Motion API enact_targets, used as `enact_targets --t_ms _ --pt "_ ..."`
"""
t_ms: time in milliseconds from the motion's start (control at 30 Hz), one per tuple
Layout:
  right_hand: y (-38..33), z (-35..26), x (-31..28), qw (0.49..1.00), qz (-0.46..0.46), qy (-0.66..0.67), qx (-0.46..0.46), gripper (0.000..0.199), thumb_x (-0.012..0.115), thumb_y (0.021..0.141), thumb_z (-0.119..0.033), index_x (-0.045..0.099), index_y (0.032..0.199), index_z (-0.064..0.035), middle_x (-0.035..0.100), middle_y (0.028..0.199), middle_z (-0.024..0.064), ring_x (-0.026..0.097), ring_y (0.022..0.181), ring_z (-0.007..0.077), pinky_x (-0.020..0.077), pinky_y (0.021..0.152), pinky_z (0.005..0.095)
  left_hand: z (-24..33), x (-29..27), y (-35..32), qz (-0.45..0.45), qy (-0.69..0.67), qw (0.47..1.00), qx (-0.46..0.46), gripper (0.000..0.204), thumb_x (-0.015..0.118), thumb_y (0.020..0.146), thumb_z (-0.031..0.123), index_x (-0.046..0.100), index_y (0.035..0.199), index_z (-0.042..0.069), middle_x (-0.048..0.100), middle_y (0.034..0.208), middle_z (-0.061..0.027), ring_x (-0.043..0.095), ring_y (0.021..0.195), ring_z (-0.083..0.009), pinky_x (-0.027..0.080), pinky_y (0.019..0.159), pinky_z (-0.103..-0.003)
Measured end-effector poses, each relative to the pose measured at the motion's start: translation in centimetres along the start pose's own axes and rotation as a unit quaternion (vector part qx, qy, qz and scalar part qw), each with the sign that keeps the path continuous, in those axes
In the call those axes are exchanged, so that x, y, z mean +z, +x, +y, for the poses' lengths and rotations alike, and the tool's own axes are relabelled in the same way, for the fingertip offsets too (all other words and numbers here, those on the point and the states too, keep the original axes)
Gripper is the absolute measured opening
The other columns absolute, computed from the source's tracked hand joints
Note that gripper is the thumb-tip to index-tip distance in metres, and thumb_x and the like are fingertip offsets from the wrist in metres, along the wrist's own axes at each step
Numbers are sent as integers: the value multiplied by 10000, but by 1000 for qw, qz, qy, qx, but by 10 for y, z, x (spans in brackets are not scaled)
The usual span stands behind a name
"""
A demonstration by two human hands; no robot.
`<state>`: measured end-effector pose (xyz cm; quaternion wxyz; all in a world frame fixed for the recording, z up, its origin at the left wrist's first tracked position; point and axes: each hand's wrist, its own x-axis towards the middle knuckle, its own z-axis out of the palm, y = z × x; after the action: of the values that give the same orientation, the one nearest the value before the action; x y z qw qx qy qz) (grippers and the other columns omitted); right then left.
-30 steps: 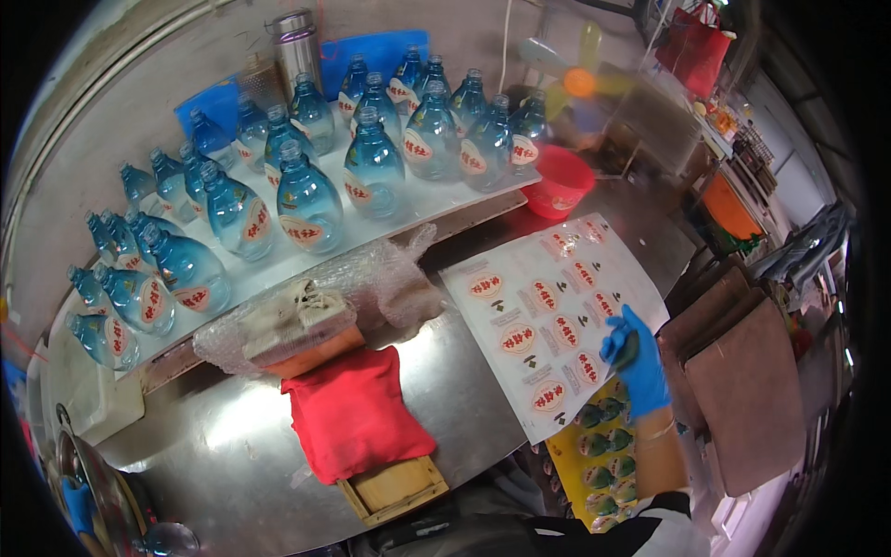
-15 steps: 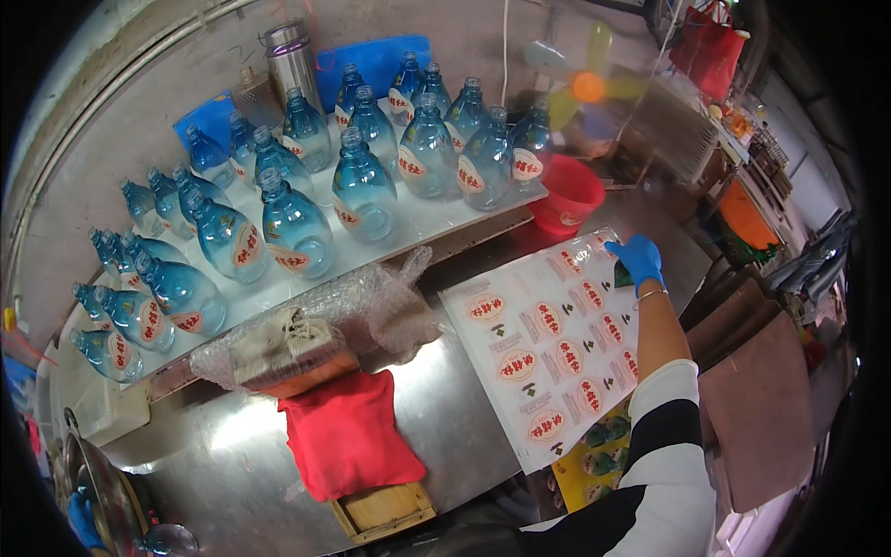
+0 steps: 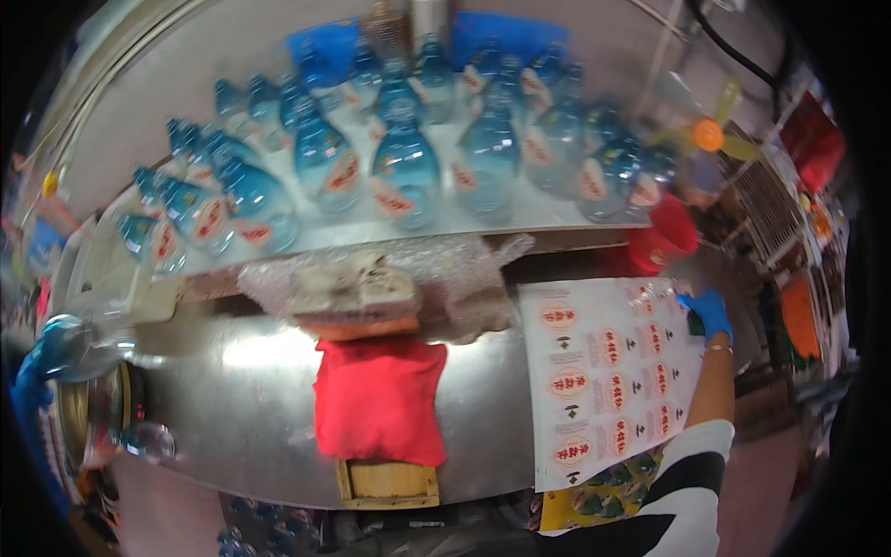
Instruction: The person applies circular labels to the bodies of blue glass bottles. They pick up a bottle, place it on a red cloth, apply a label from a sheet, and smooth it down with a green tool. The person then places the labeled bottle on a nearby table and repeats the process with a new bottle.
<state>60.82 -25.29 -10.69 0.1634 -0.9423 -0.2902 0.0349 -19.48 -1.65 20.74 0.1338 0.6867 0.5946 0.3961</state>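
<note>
At the far left my left hand [image 3: 35, 371], in a blue glove, is closed around a clear bottle [image 3: 93, 339], blurred by motion. Beneath it sits a metal pot [image 3: 107, 408]. On the right my right hand [image 3: 711, 316], also gloved in blue, pinches at the upper right corner of a white label sheet [image 3: 594, 357] with rows of red oval labels. A small dark green patch shows by its fingers; exactly what they pinch is partly hidden. A red cloth [image 3: 380, 399] lies mid-table over a wooden block [image 3: 388, 485].
Several blue-tinted bottles [image 3: 406, 172] with labels stand on a raised white shelf [image 3: 445, 226] along the back. Bubble wrap [image 3: 464, 278] and a stack of pale cloth [image 3: 357, 288] lie before it. A red bucket [image 3: 664, 237] and a fan [image 3: 708, 135] stand at the right back.
The view has swung left, so the table and bottles sit farther right. My left hand has risen from beside the pot, with a clear bottle now visible in it. My right hand stays at the sheet's corner.
</note>
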Motion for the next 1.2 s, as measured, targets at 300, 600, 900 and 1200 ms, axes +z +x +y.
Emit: enact_targets --t_ms 300,600,900,1200 --pt "3 20 -21 984 0 -178 -29 556 694 653 -481 615 852 32 619 834 208 599 759 335 453 663 405 57 213 6 -628 -109 766 -82 111 631 747 128 596 794 34 577 657 -32 565 551 -90 471 497 -212" --pt "4 22 -18 957 -46 -286 -5 700 486 757 -657 639 915 8 643 917 189 605 878 315 461 799 412 -4 230 -74 -322 -190 925 65 579 752 706 234 457 1166 44 523 1064 -132 549 879 -218 454 763 -307" --pt "5 36 -9 943 72 -324 -11 682 464 746 -659 661 863 -17 639 878 209 602 838 366 472 753 446 -48 255 -138 -257 -130 935 208 924 796 623 265 283 1359 43 347 1349 -126 341 1263 -253 -55 1091 -472" --pt "-14 11 -10 927 228 -295 -45 454 487 848 -467 661 943 -59 630 939 202 600 867 336 479 757 416 -61 262 -140 -326 -82 924 182 954 671 720 405 146 1405 0 294 1400 -201 250 1331 -303 -162 1023 -555"
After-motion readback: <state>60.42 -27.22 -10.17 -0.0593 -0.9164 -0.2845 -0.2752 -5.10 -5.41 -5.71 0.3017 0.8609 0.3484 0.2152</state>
